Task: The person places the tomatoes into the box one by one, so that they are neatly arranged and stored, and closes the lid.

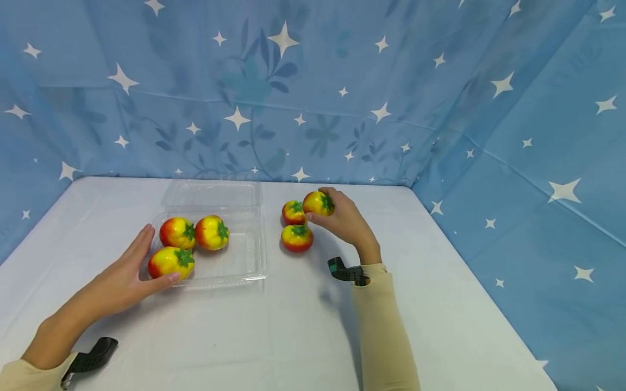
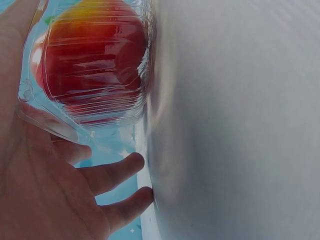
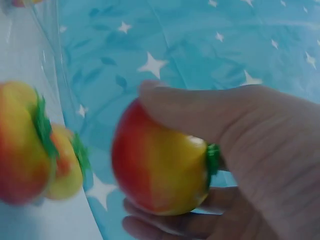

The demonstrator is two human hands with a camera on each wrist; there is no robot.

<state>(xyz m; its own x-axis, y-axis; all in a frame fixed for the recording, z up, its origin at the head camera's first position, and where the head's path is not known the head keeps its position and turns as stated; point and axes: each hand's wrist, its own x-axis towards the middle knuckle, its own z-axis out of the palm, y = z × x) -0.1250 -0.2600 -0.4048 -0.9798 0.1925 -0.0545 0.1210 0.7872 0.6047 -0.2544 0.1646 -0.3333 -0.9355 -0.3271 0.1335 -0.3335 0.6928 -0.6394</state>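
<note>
On a white table walled by blue starry cloth, left hand fingers straight against clear tray, right hand fingers curled round tomato

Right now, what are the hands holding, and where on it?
The right hand grips a tomato around its sides. The left hand holds nothing, resting flat against the clear tray.

My left hand lies low and flat, fingers straight and together, thumb out forward. My right hand reaches further ahead, wrist bent, fingers and thumb curled in a grip. Both forearms wear beige sleeves.
</note>
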